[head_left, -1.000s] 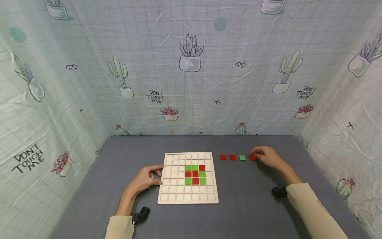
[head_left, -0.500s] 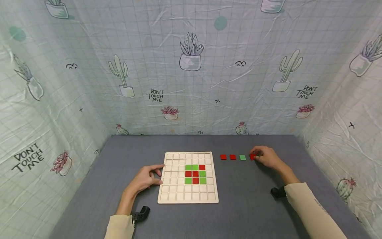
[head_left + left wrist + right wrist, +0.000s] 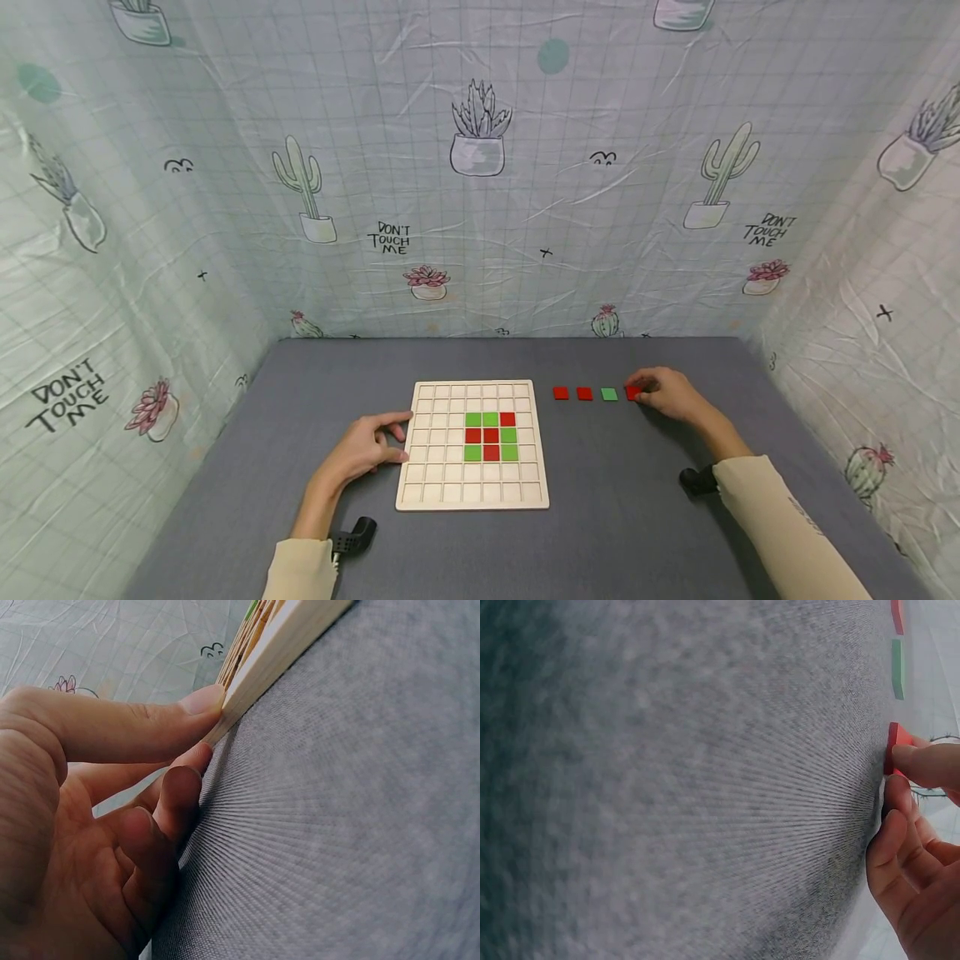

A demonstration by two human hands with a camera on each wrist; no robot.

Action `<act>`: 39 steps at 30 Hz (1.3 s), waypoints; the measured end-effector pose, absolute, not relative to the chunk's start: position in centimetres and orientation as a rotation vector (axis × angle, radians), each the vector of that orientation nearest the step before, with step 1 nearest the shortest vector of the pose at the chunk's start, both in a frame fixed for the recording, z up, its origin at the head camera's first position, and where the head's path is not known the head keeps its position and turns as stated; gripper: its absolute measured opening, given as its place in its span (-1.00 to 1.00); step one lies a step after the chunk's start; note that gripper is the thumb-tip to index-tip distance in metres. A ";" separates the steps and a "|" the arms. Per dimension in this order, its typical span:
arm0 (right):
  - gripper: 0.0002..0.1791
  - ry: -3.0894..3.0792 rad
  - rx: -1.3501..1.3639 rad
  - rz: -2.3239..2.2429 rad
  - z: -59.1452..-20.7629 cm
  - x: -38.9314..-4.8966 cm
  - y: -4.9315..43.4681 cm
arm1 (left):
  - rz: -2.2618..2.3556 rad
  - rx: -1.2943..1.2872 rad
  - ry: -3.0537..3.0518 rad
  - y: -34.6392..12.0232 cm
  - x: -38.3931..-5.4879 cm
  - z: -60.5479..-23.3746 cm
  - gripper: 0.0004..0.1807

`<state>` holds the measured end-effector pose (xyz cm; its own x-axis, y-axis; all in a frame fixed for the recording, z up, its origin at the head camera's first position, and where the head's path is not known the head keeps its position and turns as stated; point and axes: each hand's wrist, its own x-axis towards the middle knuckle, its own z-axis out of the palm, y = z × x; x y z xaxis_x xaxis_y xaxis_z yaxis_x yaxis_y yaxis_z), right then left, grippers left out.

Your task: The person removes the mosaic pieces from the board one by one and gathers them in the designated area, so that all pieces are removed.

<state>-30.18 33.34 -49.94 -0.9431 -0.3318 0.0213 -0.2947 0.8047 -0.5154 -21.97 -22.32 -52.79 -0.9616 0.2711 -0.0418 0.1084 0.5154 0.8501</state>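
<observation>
A pale wooden grid board lies on the grey table, with red and green square tiles in several of its cells. My left hand rests at the board's left side, index finger and thumb spread along that edge. In the left wrist view the thumb touches the board's side while other fingers are bent beneath it. To the right of the board, my right hand pinches a red tile at the right end of a short row. The right wrist view shows the thumb on that red tile, close over the cloth.
Left of the held tile lie a green tile and two red tiles, in line beyond the board's upper right corner. A printed cloth hangs behind and on both sides of the table.
My right thumb and fingers have closed on the end red tile, and it has shifted slightly left toward the green one. The left hand and the board have kept their places.
</observation>
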 end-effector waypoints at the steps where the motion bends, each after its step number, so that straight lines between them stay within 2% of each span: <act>1: -0.71 2.919 -0.504 -0.809 -50.0 -30.2 33.3 | 1.429 0.331 2.586 -22.3 -22.0 -52.8 -0.24; 39: -0.69 2.924 -0.498 -0.797 -50.1 -30.2 33.3 | 1.424 0.325 2.595 -22.2 -22.1 -52.9 -0.25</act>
<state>-30.17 33.35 -50.05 -0.9450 -0.3265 0.0176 -0.2903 0.8129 -0.5049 -22.12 -22.23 -52.90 -0.9630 0.2669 -0.0381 0.1112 0.5221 0.8456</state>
